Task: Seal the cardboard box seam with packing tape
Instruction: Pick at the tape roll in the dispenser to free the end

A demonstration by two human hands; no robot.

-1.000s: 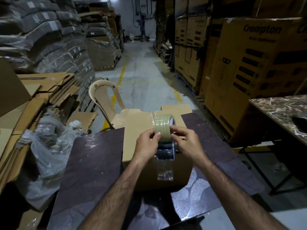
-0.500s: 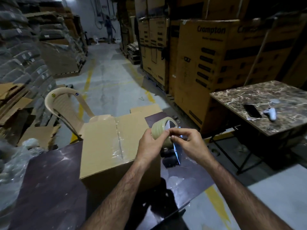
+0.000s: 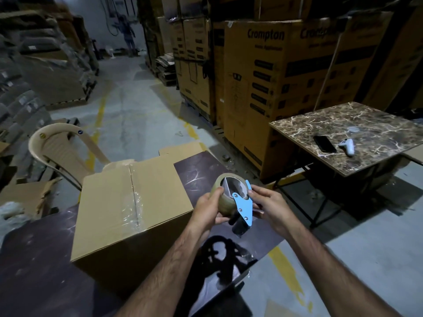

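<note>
The brand name "Crompton" is showing in dark lettering near the top of the big brown carton (image 3: 274, 92) at about one o'clock. A second "Crompton" is running just to its right along the same row of cartons, toward two o'clock, its last letters blurring away. A smaller line of print is sitting under each name, too blurred to read, and the dark label bars lower down are showing no legible words. Two small round stickers (image 3: 79, 132) on the plastic chair (image 3: 57, 152) at ten o'clock are too tiny to make out
</note>
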